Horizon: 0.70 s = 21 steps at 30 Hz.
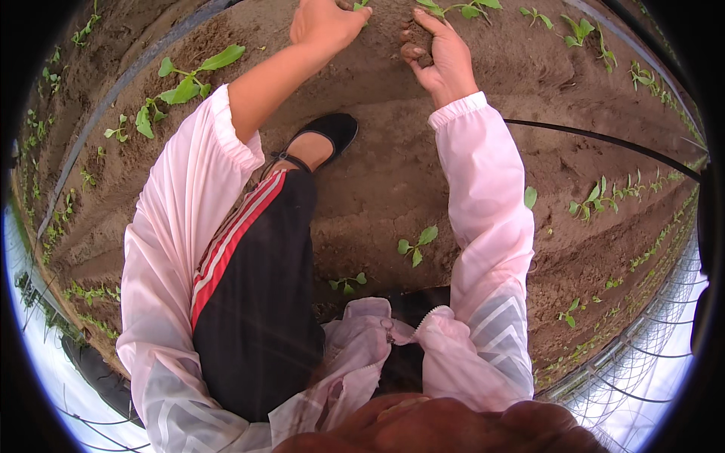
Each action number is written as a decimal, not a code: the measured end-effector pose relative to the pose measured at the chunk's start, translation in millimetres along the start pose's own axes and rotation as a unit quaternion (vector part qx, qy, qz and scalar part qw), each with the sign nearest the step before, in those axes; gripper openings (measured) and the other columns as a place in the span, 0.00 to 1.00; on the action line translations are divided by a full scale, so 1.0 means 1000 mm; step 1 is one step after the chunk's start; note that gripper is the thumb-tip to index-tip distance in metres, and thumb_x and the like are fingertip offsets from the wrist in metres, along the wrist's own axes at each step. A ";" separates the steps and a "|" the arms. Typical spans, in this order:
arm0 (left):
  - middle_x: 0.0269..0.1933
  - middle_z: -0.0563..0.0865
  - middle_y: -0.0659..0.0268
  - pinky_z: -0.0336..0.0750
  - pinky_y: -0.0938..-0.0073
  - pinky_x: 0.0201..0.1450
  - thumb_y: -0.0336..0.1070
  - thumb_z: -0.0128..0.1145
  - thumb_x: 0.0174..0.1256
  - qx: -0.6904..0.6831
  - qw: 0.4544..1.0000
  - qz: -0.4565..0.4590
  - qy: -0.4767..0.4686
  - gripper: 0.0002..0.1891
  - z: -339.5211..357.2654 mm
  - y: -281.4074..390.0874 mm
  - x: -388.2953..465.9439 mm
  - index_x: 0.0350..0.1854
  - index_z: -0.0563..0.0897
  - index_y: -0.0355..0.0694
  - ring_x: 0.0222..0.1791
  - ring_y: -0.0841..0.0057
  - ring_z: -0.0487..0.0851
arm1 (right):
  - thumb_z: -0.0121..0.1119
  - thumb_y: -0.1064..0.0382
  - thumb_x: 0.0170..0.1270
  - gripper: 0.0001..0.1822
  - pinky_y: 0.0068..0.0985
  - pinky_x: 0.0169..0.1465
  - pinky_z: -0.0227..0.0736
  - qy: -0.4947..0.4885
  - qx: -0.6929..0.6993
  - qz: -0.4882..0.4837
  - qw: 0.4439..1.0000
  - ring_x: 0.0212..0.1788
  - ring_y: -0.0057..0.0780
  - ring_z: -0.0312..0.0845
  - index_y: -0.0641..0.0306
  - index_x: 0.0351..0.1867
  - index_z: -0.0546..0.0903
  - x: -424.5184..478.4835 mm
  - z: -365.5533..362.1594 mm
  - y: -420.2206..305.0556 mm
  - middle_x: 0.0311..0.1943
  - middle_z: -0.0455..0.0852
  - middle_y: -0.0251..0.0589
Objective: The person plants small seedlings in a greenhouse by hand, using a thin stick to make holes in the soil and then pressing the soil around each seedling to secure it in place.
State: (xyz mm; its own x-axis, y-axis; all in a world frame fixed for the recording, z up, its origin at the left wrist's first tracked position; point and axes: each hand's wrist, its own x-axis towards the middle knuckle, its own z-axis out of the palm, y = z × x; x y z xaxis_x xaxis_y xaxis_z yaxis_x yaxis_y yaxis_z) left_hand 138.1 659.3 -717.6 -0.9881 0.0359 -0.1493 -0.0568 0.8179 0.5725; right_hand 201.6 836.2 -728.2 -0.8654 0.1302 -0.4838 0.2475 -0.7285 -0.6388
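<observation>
My left hand [328,24] reaches to the top edge of the view, over bare soil. A bit of green leaf [361,5] shows at its fingertips; the other fingers are partly hidden, so its grip is unclear. To its right, my right hand [444,62] has soil-covered fingers curled around a clump of dark soil [420,37]. Just beyond its upper fingertip lies a leafy seedling [470,9], partly cut off by the frame. A larger seedling [190,82] with broad leaves grows left of my left forearm.
Small seedlings [417,244] stand in the soil near my body, with a row of others [595,198] at right. A black hose [600,135] runs across the right side. A grey strip [113,93] borders the left. My black shoe [334,136] rests on the soil.
</observation>
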 end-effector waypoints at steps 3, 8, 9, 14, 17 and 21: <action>0.37 0.92 0.56 0.80 0.62 0.47 0.53 0.74 0.55 -0.100 0.995 0.004 0.006 0.23 0.010 -0.020 0.011 0.42 0.91 0.35 0.39 0.67 0.89 | 0.61 0.66 0.69 0.10 0.31 0.32 0.77 -0.017 -0.051 -0.026 0.998 0.37 0.36 0.83 0.57 0.51 0.80 0.009 0.006 0.005 0.41 0.84 0.44; 0.32 0.89 0.60 0.79 0.67 0.37 0.40 0.70 0.58 -0.180 0.981 -0.063 -0.030 0.15 0.008 -0.014 0.000 0.39 0.90 0.32 0.33 0.71 0.86 | 0.55 0.65 0.72 0.07 0.25 0.25 0.72 -0.015 -0.154 -0.069 0.986 0.26 0.22 0.77 0.58 0.48 0.80 0.019 0.021 -0.004 0.28 0.81 0.31; 0.33 0.89 0.61 0.78 0.68 0.39 0.41 0.71 0.58 -0.201 0.978 -0.048 -0.012 0.16 0.005 -0.026 0.003 0.41 0.90 0.32 0.34 0.73 0.85 | 0.54 0.65 0.71 0.07 0.25 0.25 0.71 -0.020 -0.171 -0.072 0.982 0.25 0.22 0.77 0.58 0.47 0.80 0.023 0.030 -0.004 0.27 0.81 0.31; 0.35 0.87 0.65 0.74 0.74 0.41 0.43 0.73 0.60 -0.304 0.951 -0.055 -0.029 0.18 0.003 -0.066 -0.006 0.45 0.89 0.34 0.35 0.78 0.80 | 0.52 0.69 0.67 0.22 0.24 0.53 0.73 -0.053 -0.390 -0.107 0.913 0.47 0.27 0.76 0.66 0.62 0.77 0.027 0.059 0.007 0.48 0.83 0.42; 0.36 0.87 0.65 0.73 0.76 0.43 0.43 0.73 0.60 -0.315 0.940 -0.096 -0.090 0.17 -0.003 -0.057 -0.013 0.44 0.89 0.34 0.37 0.80 0.79 | 0.53 0.70 0.65 0.25 0.29 0.57 0.74 -0.168 -0.472 -0.206 0.840 0.51 0.35 0.80 0.66 0.64 0.76 0.061 0.036 0.018 0.49 0.84 0.47; 0.38 0.87 0.65 0.74 0.76 0.43 0.42 0.73 0.61 -0.318 0.945 -0.051 -0.057 0.17 -0.007 -0.054 -0.024 0.44 0.89 0.33 0.38 0.80 0.80 | 0.60 0.68 0.63 0.27 0.45 0.67 0.69 -0.081 -0.733 -0.366 0.567 0.63 0.59 0.72 0.64 0.66 0.75 0.046 0.036 0.022 0.60 0.78 0.59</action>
State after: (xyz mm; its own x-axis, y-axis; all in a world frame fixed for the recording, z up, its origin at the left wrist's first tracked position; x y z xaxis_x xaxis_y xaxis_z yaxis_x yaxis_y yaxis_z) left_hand 163.7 610.5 -739.1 -0.9531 0.0674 -0.2949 -0.2608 0.3109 0.9140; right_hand 151.1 802.3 -743.0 -0.9694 -0.1139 0.2177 -0.2112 0.8388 -0.5019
